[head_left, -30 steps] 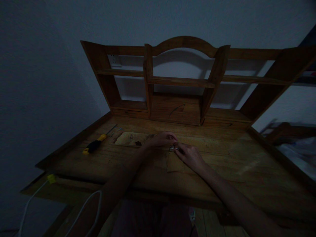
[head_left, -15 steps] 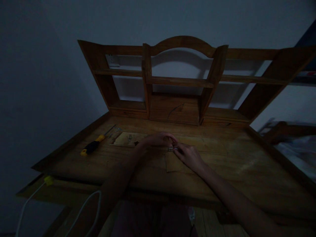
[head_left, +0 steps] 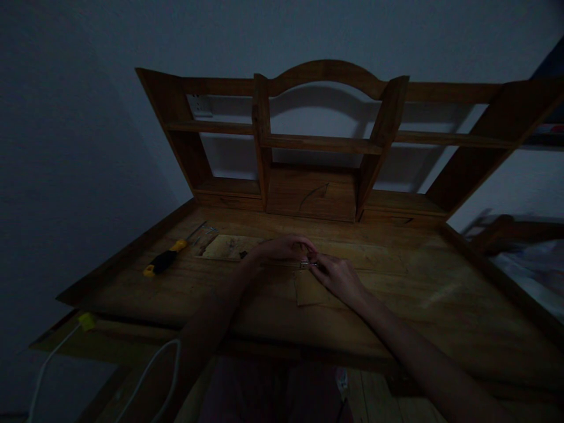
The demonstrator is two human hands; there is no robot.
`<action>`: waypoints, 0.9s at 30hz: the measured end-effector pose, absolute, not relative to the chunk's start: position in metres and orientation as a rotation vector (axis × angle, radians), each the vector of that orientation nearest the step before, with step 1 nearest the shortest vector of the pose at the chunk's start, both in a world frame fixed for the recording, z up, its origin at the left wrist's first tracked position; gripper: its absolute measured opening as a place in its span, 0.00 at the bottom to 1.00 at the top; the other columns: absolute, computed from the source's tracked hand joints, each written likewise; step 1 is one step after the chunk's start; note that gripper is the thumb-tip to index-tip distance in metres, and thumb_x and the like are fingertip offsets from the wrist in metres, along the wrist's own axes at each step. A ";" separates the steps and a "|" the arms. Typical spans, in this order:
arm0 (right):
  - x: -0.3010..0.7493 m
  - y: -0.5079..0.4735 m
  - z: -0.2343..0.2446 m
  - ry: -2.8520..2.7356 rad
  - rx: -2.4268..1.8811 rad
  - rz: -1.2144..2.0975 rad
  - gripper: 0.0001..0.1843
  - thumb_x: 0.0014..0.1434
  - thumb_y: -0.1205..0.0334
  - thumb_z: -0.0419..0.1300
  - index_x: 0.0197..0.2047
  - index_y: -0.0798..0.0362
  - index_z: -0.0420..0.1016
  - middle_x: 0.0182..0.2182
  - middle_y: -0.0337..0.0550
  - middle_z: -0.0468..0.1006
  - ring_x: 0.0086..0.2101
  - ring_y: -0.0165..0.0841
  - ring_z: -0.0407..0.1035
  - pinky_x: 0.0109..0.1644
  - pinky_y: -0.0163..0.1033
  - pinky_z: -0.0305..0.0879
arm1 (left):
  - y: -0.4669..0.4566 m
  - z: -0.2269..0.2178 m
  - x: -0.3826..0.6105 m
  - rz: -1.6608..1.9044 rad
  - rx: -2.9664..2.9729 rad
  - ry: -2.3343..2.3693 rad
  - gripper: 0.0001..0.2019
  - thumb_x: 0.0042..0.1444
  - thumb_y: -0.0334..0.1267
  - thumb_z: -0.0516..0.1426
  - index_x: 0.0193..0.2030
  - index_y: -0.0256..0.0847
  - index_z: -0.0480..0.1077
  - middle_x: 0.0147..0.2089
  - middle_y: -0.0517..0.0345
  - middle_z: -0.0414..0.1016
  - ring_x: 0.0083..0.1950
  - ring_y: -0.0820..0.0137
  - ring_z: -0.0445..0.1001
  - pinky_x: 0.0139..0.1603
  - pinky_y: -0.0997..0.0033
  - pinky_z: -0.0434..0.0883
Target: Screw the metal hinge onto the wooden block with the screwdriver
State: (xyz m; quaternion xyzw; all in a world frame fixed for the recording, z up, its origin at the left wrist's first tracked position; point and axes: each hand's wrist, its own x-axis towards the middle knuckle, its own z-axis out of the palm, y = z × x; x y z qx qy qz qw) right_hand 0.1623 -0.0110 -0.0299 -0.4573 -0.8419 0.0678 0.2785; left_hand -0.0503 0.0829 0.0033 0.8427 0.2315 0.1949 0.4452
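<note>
My right hand [head_left: 340, 277] pinches a small shiny metal piece [head_left: 305, 265] between thumb and fingers, low over the middle of the desk. The dim light hides its exact kind. Bent in from the other side, my left hand [head_left: 285, 249] has its fingertips pressed together against the right fingertips, and what they grip is too small to make out. Under the right hand lies a thin tan rectangular piece [head_left: 308, 291], partly covered. A screwdriver [head_left: 165, 258] with a yellow and black handle rests at the left, several small metal bits [head_left: 210, 229] near its tip.
Beyond the hands, a flat pale strip [head_left: 229, 248] lies on the wooden desk [head_left: 440, 282]. A wooden shelf unit [head_left: 324, 144] stands along the back against the wall. A white cable [head_left: 176, 358] loops by the left forearm, and a yellow piece [head_left: 87, 321] sits at the front left edge.
The view has shifted very slightly. Both hands hold almost the same pose around the small metal piece, and the objects on the desk stay where they were.
</note>
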 end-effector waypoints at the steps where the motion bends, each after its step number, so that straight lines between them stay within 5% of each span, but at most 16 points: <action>1: 0.162 -0.011 -0.030 -2.257 -1.223 0.189 0.08 0.68 0.59 0.55 0.47 0.49 0.74 0.43 0.43 0.83 0.39 0.36 0.79 0.43 0.38 0.69 | 0.083 0.003 -0.051 0.474 2.080 0.571 0.17 0.54 0.36 0.65 0.51 0.45 0.77 0.49 0.55 0.79 0.52 0.66 0.74 0.56 0.69 0.67; 6: 0.162 -0.010 -0.029 -2.245 -1.204 0.213 0.08 0.68 0.61 0.55 0.48 0.49 0.74 0.43 0.43 0.83 0.41 0.36 0.78 0.45 0.38 0.70 | 0.086 0.001 -0.053 0.470 2.016 0.538 0.16 0.59 0.39 0.61 0.54 0.42 0.75 0.47 0.52 0.79 0.47 0.68 0.75 0.51 0.69 0.68; 27: 0.162 -0.011 -0.027 -2.266 -1.200 0.211 0.09 0.69 0.60 0.54 0.47 0.50 0.74 0.43 0.44 0.82 0.39 0.36 0.78 0.44 0.38 0.70 | 0.084 -0.004 -0.046 0.532 1.951 0.560 0.18 0.53 0.37 0.65 0.52 0.39 0.76 0.46 0.51 0.79 0.46 0.68 0.75 0.51 0.68 0.69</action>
